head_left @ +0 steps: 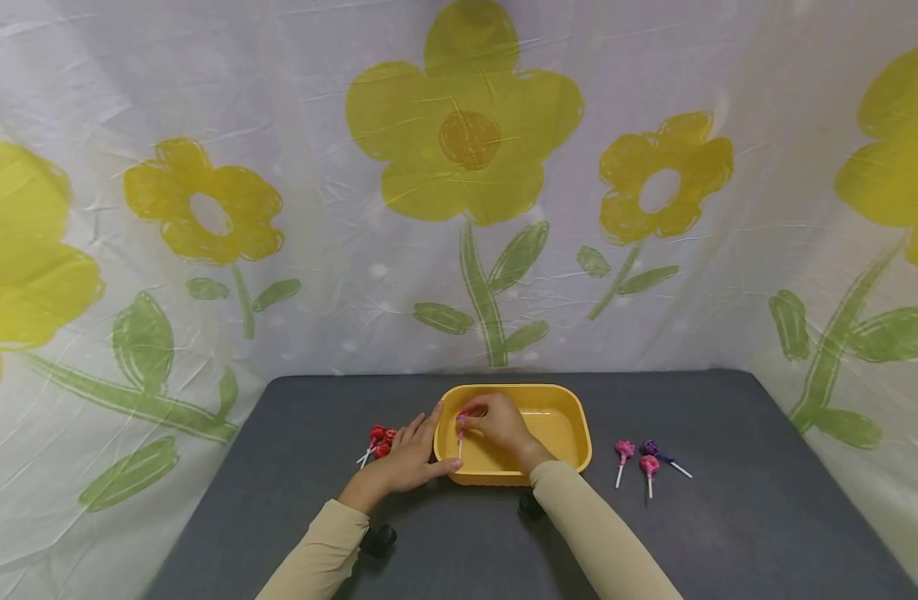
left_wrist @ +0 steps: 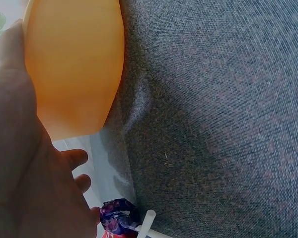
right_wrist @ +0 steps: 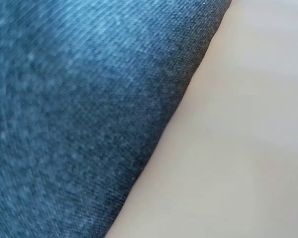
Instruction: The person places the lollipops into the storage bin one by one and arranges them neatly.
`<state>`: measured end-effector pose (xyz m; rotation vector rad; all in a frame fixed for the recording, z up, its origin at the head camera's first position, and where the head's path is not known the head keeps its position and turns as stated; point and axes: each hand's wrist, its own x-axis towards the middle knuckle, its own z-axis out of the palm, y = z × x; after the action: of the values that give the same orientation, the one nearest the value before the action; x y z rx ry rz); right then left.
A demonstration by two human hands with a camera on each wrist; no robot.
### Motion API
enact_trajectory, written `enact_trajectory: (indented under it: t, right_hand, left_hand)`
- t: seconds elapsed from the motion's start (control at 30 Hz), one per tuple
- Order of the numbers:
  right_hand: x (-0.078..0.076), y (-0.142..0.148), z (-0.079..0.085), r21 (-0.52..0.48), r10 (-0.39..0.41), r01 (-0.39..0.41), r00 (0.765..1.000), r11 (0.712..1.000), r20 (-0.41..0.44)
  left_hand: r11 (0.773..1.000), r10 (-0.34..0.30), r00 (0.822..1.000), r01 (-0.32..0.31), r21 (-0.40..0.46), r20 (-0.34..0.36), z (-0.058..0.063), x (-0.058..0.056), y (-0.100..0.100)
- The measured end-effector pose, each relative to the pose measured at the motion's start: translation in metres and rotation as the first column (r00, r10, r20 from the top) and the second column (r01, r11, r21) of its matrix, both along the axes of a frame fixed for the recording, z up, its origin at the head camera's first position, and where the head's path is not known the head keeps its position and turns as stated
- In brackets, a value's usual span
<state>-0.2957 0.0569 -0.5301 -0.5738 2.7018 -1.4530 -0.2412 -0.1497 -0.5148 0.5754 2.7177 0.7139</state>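
Observation:
A yellow plastic tray [head_left: 564, 468] stands on the dark table. My right hand [head_left: 501, 427] reaches in over its left part and pinches a lollipop [head_left: 461, 442] near its pinkish-purple head, the white stick pointing down toward the front. At the left end, my left hand [head_left: 408, 461] rests against the tray with its fingers spread, thumb along the front rim. Beside that hand lie several red lollipops [head_left: 381, 450]. The left wrist view shows a purple-wrapped lollipop [left_wrist: 118, 216] close past the fingers. In the right wrist view only sleeve and table cloth show.
To the right of the tray lie two pink lollipops [head_left: 650, 467] and a purple lollipop [head_left: 651, 448], sticks toward the front. A white curtain [head_left: 324, 250] with yellow flowers hangs behind the grey-black table [head_left: 729, 533].

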Motion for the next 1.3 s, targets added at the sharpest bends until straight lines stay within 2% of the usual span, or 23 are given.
enact_trajectory:
  t: [0.23,0.47,1.3]
  right_hand:
    - [-0.0023,-0.0004,-0.0032,0.036,-0.001,0.002,1.000,0.999,-0.027]
    - [-0.0009,-0.0014,-0.0013,0.055,-0.013,0.013,1.000,0.998,-0.010]
    - [-0.0005,-0.0052,-0.0013,0.114,-0.011,0.016,0.999,0.993,-0.043]
  left_hand:
    - [1.000,0.008,1.000,-0.009,0.017,0.010,-0.0009,-0.0008,0.0000]
    - [1.000,0.008,1.000,-0.008,0.016,0.012,0.0002,0.0002,-0.0001]
    - [1.000,-0.002,1.000,0.003,0.028,-0.003,0.0014,0.0020,0.0000]
